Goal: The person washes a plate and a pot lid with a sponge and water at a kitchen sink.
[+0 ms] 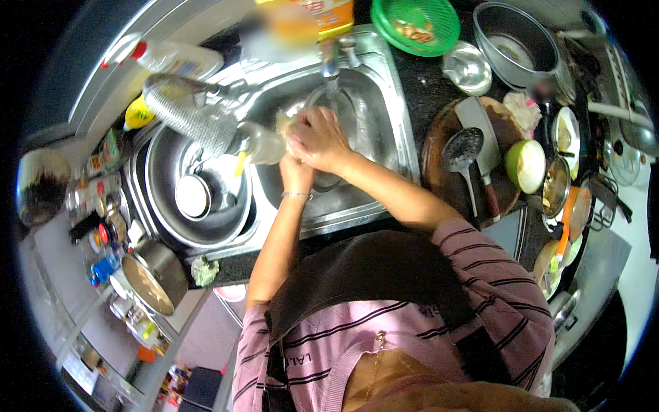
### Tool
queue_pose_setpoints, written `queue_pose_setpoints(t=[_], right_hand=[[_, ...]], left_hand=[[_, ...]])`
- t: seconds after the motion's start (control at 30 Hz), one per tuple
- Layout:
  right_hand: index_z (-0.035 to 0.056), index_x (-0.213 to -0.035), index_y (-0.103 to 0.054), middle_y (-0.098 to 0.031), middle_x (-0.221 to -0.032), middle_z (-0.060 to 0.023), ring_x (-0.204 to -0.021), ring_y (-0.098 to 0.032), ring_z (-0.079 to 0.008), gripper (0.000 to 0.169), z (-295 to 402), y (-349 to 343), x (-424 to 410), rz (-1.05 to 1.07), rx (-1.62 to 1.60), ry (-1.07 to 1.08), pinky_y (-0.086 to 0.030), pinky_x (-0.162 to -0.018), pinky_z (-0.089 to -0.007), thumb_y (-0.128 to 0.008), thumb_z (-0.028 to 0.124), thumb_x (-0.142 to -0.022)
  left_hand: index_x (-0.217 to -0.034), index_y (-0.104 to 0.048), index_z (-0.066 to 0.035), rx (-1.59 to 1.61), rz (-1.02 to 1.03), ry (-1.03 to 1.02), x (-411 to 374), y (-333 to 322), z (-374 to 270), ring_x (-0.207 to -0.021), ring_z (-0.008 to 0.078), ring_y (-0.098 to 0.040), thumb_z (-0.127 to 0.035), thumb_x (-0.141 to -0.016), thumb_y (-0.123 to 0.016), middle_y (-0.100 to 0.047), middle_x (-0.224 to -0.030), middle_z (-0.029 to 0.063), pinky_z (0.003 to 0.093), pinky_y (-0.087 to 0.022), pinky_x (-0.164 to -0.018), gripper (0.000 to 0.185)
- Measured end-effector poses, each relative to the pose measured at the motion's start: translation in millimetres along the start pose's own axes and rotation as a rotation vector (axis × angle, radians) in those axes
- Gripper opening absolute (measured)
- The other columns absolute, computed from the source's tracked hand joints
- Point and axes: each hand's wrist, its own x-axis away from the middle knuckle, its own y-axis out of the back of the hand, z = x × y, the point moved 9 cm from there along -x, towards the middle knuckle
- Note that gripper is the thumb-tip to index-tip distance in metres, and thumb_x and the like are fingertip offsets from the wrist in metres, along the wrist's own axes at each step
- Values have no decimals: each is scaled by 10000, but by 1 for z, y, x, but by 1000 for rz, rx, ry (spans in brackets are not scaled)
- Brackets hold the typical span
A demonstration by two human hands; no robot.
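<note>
Over the right basin of a steel sink [399, 149], my right hand [318, 138] lies across my left hand [296, 172], and the two touch. A pale, wet, yellowish thing [283, 122] shows at the fingers, too blurred to name. Which hand holds it cannot be told, as the fingers hide each other. Water runs from the faucet [330, 62] just beyond my hands, into a round bowl [355, 110] in the basin. Left of my hands is a translucent cup or jar [263, 144]. A textured metallic thing [198, 116] stands beside it, above the left basin.
A large steel bowl [154, 206] with a white cup [193, 197] fills the left basin. To the right, a round cutting board [432, 149] bears a cleaver [481, 134], a skimmer [463, 149] and a green bowl [525, 166]. A green colander [381, 31] stands behind. A pot [175, 273] is at left.
</note>
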Motion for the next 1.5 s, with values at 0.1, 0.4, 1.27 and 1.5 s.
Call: queue_pose_setpoints(t=[0.1, 0.4, 1.27, 1.5], right_hand=[[83, -880, -555, -537, -956, -159, -951, -491, -330, 211, -70, -11, -20, -200, 186, -139, -380, -818, -426, -597, 220, -725], [96, -750, -583, -601, -704, -126, -679, -582, -343, 187, -51, -22, -30, 220, 46, -94, -458, -640, -423, -519, 268, -787], [-1, -1257, -368, -372, -1266, -240, -1154, -355, -404, 474, -145, -39, 66, 54, 94, -561, -323, -946, -464, -430, 281, -881], [80, -1323, -350, -206, -1410, -210, -1248, -313, -392, 509, -3, -51, 122, 475, -342, -257, -321, -1021, -397, -489, 81, -834]], left_hand=[[-1130, -531, 15, 147, 129, 410, 8, 11, -11, -564, 89, -473, -16, -743, -517, -531, -632, 43, 246, -422, -541, 388], [-1049, -554, 13, -78, 330, 148, -11, 9, 14, -734, 264, -590, -143, -792, -542, -623, -791, 140, 339, -466, -684, 301], [-1071, -492, 3, 638, -131, 585, 25, 25, 59, -721, 144, -543, -71, -807, -537, -582, -850, 52, 269, -442, -657, 278], [-1151, -445, -38, 796, -308, 636, 29, 17, 69, -848, 213, -559, -58, -819, -535, -562, -990, 91, 342, -460, -741, 345]])
